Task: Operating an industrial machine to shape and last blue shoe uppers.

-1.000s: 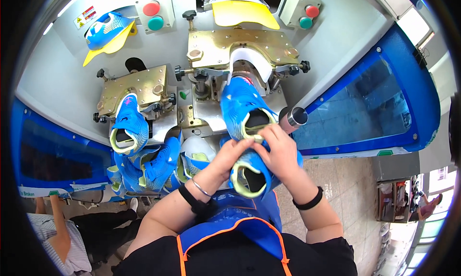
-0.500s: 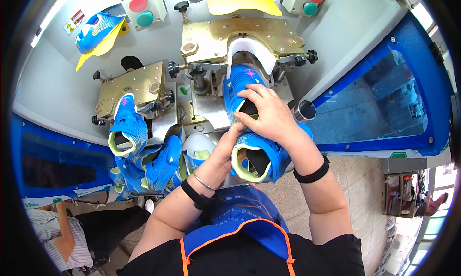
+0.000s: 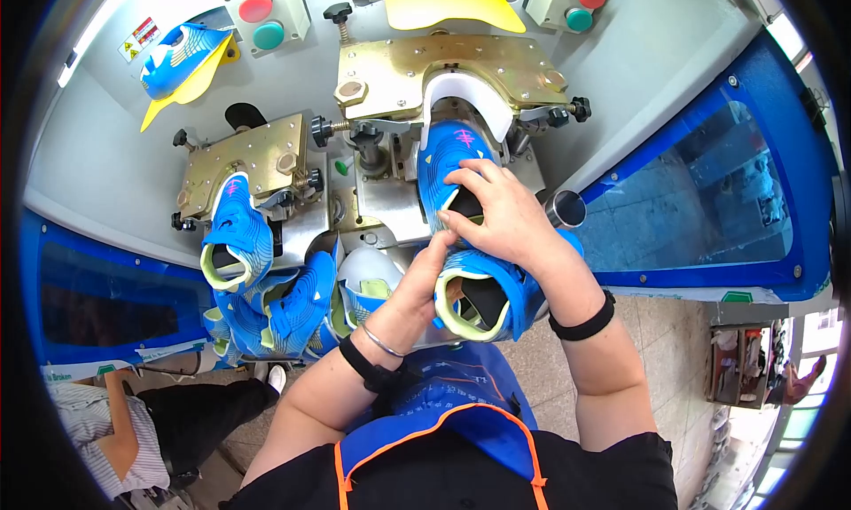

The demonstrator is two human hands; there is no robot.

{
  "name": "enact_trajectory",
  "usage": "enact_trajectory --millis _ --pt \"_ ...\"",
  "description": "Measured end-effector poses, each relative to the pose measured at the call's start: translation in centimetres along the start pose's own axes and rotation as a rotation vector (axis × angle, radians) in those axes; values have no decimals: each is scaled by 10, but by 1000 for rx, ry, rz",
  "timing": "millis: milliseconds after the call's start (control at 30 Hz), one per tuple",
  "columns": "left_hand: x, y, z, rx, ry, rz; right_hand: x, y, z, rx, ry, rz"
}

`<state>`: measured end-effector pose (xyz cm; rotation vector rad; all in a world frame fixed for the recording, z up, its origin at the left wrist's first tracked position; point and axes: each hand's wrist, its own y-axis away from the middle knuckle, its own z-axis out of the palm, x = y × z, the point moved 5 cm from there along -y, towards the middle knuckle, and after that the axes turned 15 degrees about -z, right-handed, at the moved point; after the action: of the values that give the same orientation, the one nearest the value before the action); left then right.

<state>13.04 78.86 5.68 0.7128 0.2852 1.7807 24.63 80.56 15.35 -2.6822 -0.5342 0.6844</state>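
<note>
A blue shoe upper (image 3: 450,160) with a pale green collar stands heel-up on the right brass station (image 3: 417,71) of a grey machine, its heel under a white mould. My right hand (image 3: 498,219) lies over its opening, fingers spread on the collar. My left hand (image 3: 425,275) pinches the near edge of that same upper. A second blue upper (image 3: 486,295) rests below my hands against my blue apron.
Another blue upper (image 3: 232,231) sits on the left brass station (image 3: 244,155). Several blue uppers (image 3: 284,310) are heaped in front. Red and green buttons (image 3: 261,20) sit above, a metal cylinder (image 3: 565,208) at right, a seated person (image 3: 133,439) at lower left.
My right hand has moved up from the lower upper onto the opening of the mounted one. My left hand has followed to its near edge. The head has tilted slightly.
</note>
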Motion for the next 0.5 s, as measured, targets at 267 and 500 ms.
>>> enact_trajectory --millis 267,500 --pt "7 1 -1 31 -50 -14 0 -2 -2 20 15 6" --pt "4 -2 -3 58 -72 -44 0 5 1 29 13 30"
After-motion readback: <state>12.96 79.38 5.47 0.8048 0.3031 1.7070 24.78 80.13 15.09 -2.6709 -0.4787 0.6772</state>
